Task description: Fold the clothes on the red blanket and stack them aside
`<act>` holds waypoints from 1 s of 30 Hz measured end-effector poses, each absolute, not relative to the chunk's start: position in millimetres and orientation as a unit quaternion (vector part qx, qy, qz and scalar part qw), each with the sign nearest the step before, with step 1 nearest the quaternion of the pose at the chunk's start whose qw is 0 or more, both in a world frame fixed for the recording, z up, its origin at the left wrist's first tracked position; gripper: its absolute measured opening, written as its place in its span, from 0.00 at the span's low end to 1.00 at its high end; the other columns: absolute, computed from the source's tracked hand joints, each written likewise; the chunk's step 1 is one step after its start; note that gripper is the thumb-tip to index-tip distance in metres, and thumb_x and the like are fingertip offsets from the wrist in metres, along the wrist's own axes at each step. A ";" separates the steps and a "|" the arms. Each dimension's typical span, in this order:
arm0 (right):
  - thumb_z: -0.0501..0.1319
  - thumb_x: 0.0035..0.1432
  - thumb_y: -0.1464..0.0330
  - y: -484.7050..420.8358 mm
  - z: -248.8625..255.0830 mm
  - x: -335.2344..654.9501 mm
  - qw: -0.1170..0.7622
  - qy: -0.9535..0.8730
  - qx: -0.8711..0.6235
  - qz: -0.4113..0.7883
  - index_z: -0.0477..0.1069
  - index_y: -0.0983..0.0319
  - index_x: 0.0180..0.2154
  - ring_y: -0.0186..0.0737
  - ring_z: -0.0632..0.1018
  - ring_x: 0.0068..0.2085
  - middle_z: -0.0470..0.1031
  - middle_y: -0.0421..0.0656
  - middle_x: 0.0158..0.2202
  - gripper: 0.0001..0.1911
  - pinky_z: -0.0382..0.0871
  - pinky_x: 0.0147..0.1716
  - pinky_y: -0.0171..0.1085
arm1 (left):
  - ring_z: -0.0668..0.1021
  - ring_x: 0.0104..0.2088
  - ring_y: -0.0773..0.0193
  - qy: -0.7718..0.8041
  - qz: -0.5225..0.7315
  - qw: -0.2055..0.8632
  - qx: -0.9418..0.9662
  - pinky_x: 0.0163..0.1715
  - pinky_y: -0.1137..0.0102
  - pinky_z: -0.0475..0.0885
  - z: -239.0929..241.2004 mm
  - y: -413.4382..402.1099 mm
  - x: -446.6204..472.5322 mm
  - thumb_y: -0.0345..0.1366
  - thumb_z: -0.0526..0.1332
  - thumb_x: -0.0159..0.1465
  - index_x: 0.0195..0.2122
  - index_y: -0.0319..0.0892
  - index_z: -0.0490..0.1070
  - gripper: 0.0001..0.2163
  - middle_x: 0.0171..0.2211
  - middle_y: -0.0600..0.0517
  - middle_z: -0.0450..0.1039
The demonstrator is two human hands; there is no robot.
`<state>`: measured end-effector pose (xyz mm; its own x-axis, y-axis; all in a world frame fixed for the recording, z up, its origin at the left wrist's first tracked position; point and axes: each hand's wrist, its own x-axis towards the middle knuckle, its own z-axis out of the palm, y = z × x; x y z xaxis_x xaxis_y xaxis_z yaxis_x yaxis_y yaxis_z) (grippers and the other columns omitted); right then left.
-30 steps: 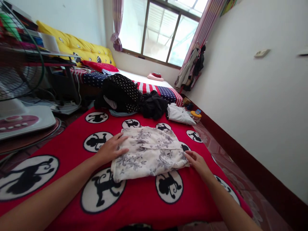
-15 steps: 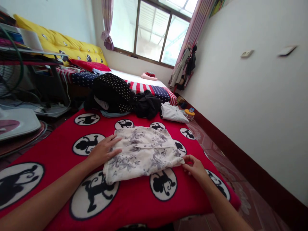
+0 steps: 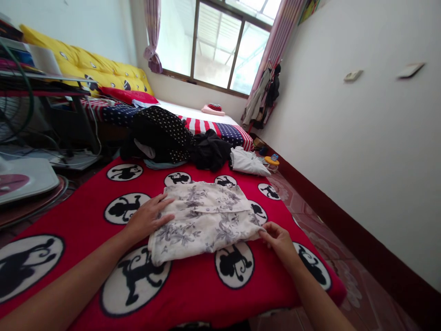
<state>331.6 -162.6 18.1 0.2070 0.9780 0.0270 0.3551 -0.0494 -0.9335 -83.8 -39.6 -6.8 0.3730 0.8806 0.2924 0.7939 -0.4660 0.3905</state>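
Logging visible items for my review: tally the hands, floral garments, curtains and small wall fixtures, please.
Hands: 2 (left hand, right hand)
Floral garment: 1
Curtains: 2 (left curtain, right curtain)
Small wall fixtures: 2 (left fixture, right fixture)
Total: 7

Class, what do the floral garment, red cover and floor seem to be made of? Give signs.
Garment: thin, matt cloth, perhaps cotton; it creases softly. Cover: probably fleece; matt, soft-looking, without shine. Floor: likely glazed tile; straight joints and a slight sheen.

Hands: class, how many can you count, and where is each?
2: the left hand rests on the floral garment's left edge; the right hand pinches its near right corner.
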 end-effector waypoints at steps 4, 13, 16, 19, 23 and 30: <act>0.64 0.51 0.59 -170.4 16.7 340.2 0.408 -0.596 -0.652 0.231 0.68 0.61 0.27 0.35 0.69 0.26 0.70 0.38 0.25 0.12 0.62 0.26 0.34 | 0.66 0.60 0.47 0.506 0.238 0.094 0.824 0.59 0.56 0.61 -7.8 -39.7 -84.4 0.56 0.53 0.62 0.60 0.46 0.65 0.29 0.62 0.43 0.60; 0.57 0.53 0.66 -180.1 26.6 343.8 0.290 -0.655 -0.693 0.085 0.69 0.59 0.30 0.40 0.75 0.34 0.74 0.41 0.32 0.04 0.66 0.35 0.37 | 0.66 0.60 0.47 0.506 0.251 0.097 0.819 0.59 0.57 0.61 -9.3 -39.1 -82.8 0.54 0.55 0.62 0.59 0.45 0.66 0.28 0.62 0.43 0.61; 0.56 0.53 0.60 -167.4 26.3 341.6 0.341 -0.605 -0.710 0.116 0.71 0.60 0.33 0.43 0.77 0.37 0.77 0.45 0.35 0.11 0.69 0.39 0.38 | 0.67 0.59 0.47 0.507 0.252 0.099 0.818 0.59 0.57 0.61 -6.6 -40.9 -81.6 0.54 0.55 0.62 0.59 0.45 0.66 0.28 0.62 0.43 0.61; 0.58 0.51 0.53 -144.7 25.2 335.7 0.351 -0.551 -0.739 0.164 0.73 0.63 0.38 0.47 0.79 0.39 0.79 0.48 0.36 0.22 0.70 0.39 0.41 | 0.67 0.60 0.48 0.514 0.248 0.101 0.815 0.59 0.57 0.61 -4.7 -43.1 -81.4 0.53 0.55 0.62 0.59 0.46 0.66 0.27 0.62 0.43 0.61; 0.59 0.48 0.51 -116.2 24.0 324.9 0.309 -0.536 -0.760 0.200 0.75 0.65 0.39 0.51 0.79 0.38 0.80 0.50 0.34 0.26 0.71 0.37 0.41 | 0.66 0.60 0.49 0.530 0.256 0.101 0.802 0.58 0.58 0.61 -3.9 -43.2 -80.5 0.52 0.57 0.61 0.61 0.41 0.63 0.30 0.62 0.41 0.61; 0.58 0.53 0.55 -106.3 21.1 297.4 0.193 -0.586 -0.787 0.034 0.68 0.66 0.51 0.58 0.74 0.50 0.73 0.56 0.48 0.28 0.68 0.45 0.48 | 0.74 0.51 0.49 0.642 0.289 0.122 0.699 0.51 0.60 0.67 19.5 -41.6 -67.0 0.45 0.64 0.55 0.62 0.37 0.56 0.36 0.51 0.39 0.71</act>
